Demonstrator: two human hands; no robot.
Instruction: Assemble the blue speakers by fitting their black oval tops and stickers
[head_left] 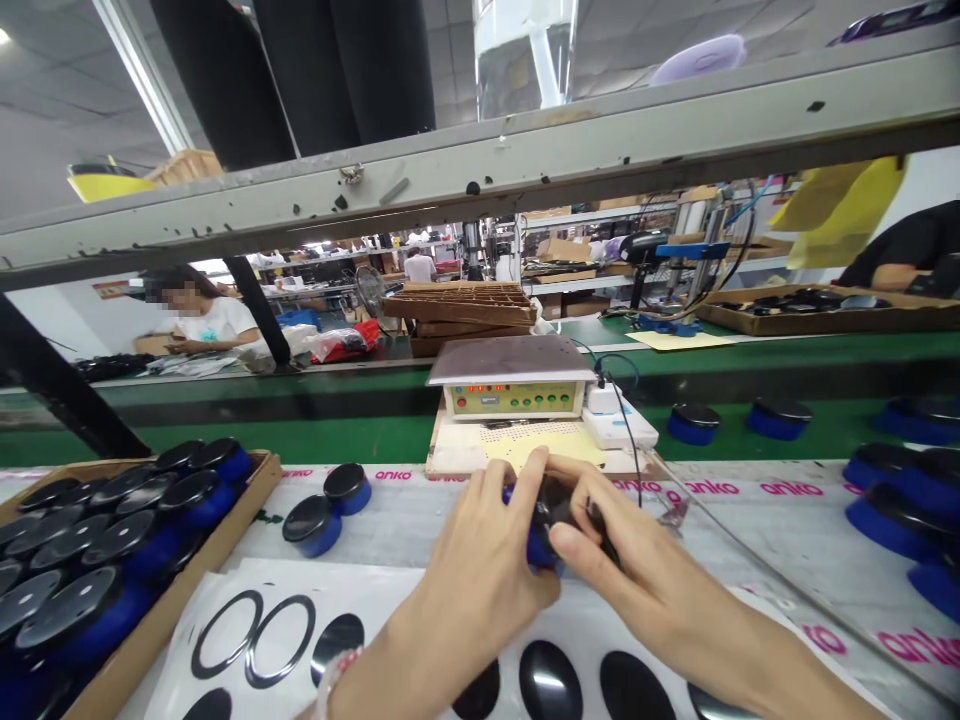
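Both hands at the bench (420, 520) middle, left hand (480, 560) and right hand (622, 560) each with grip closed on one blue puck (541, 540), two loose pucks (330, 505) to the left, cardboard tray (187, 590) full of more, one tester box (514, 385) just behind.

Blue puck (541, 545) in hands: shiny black top, smooth plastic. Tray (225, 535): rough brown cardboard. Sticker sheet (225, 600): glossy white paper. Shelf bar (525, 160): chipped grey metal.
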